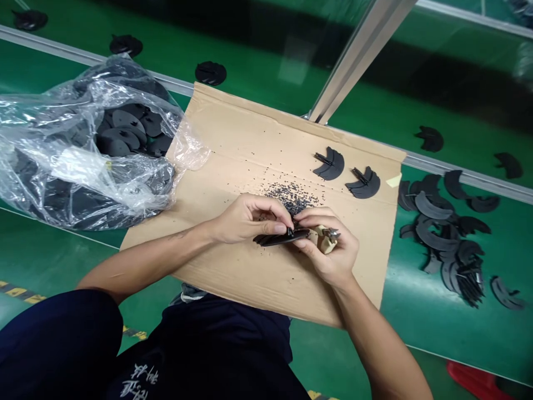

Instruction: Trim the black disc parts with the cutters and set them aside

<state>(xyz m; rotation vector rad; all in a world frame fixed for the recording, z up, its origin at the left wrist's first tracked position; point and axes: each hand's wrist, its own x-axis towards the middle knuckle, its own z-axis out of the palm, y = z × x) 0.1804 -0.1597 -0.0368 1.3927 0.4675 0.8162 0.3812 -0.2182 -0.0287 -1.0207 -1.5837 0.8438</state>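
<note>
A black curved plastic part is held edge-on between both hands above a cardboard sheet. With thumb and forefinger, my left hand pinches the small raised stem on the part. The fingers of my right hand grip the part's right end. A pair of small nippers with cream handles is tucked in my right palm, metal jaws pointing outward; the rest of the tool is hidden. Just beyond my fingers lies a scatter of tiny black plastic bits.
Two black fan-shaped parts lie at the cardboard's far right. A clear plastic bag full of black discs sits at left. Several curved black pieces are heaped on the green table at right. A metal post rises behind the cardboard.
</note>
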